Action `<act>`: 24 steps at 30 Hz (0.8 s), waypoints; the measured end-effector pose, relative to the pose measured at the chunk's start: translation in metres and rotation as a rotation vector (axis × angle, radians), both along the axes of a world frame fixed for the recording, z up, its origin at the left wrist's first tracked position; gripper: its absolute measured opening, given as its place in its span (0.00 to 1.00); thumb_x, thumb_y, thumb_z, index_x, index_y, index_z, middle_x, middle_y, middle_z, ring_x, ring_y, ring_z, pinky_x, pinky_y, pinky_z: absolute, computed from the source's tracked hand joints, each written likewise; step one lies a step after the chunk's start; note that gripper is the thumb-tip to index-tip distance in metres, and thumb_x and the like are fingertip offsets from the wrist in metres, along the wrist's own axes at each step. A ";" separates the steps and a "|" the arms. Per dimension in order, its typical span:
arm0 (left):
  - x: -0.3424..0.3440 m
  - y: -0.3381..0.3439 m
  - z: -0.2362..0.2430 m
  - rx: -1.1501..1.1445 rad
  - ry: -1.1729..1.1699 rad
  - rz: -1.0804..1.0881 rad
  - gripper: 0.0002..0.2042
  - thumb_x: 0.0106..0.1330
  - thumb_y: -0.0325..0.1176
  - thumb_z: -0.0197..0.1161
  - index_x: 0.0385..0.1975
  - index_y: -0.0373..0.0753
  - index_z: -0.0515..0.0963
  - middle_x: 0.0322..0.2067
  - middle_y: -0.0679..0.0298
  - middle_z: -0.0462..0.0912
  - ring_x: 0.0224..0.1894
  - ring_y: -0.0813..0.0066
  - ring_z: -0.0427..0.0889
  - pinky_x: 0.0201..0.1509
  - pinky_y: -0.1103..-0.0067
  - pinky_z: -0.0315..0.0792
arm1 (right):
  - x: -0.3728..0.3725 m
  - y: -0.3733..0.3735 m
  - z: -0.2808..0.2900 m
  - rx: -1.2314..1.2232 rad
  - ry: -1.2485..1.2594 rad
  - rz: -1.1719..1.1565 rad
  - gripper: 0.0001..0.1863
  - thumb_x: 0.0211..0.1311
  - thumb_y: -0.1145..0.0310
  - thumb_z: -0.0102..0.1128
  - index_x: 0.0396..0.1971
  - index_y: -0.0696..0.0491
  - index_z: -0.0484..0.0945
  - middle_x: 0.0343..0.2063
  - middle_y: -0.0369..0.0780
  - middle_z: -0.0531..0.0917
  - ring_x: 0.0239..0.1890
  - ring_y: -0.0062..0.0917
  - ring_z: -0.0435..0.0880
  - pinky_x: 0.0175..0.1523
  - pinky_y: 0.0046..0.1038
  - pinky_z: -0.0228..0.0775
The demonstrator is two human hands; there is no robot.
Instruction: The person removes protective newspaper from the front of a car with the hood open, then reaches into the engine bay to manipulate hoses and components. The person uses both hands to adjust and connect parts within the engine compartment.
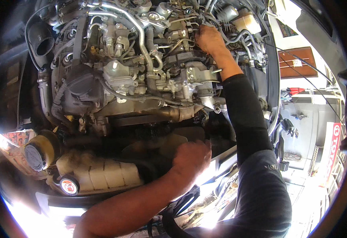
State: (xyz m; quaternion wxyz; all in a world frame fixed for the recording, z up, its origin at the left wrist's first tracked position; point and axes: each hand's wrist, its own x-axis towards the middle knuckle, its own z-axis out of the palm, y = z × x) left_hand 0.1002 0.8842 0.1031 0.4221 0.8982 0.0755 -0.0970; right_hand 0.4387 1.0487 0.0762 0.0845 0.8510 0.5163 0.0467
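My right hand (207,36) reaches into the upper part of an engine (114,79), among hoses and small metal fittings; its fingers are curled, and their tips and what they grip are hidden. Below it sits a metal bracket with bolts (195,75). My left hand (193,154) is lower, over the dark gap in front of the engine, above and right of a translucent plastic reservoir (106,174). Its fingers look curled in, and I cannot make out whether they hold anything.
A yellowish capped reservoir (42,148) stands at the left. A black open hose end (42,43) is at upper left. The vehicle's body edge (276,91) borders the bay at right. Beyond it are thin dark cables (300,67), a reddish-brown board (296,61) and assorted items on a pale surface.
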 end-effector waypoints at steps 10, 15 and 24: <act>0.002 0.003 0.001 -0.048 0.041 -0.006 0.15 0.73 0.34 0.58 0.54 0.37 0.81 0.42 0.52 0.89 0.42 0.56 0.92 0.37 0.63 0.86 | 0.005 0.000 -0.005 0.015 -0.037 0.029 0.20 0.73 0.55 0.57 0.49 0.57 0.84 0.50 0.56 0.87 0.57 0.54 0.83 0.65 0.49 0.75; 0.000 0.000 0.001 -0.074 0.003 0.017 0.14 0.73 0.34 0.58 0.52 0.37 0.82 0.40 0.53 0.89 0.42 0.55 0.92 0.37 0.64 0.86 | 0.009 0.004 -0.006 0.005 -0.072 0.085 0.19 0.70 0.58 0.59 0.48 0.59 0.84 0.50 0.53 0.88 0.55 0.52 0.86 0.60 0.48 0.80; -0.003 0.002 0.003 -0.052 -0.030 0.005 0.13 0.73 0.34 0.58 0.51 0.36 0.82 0.41 0.52 0.89 0.42 0.55 0.92 0.37 0.64 0.86 | 0.005 0.004 -0.004 0.007 -0.017 -0.004 0.20 0.68 0.59 0.59 0.49 0.59 0.84 0.52 0.56 0.87 0.58 0.52 0.85 0.64 0.49 0.77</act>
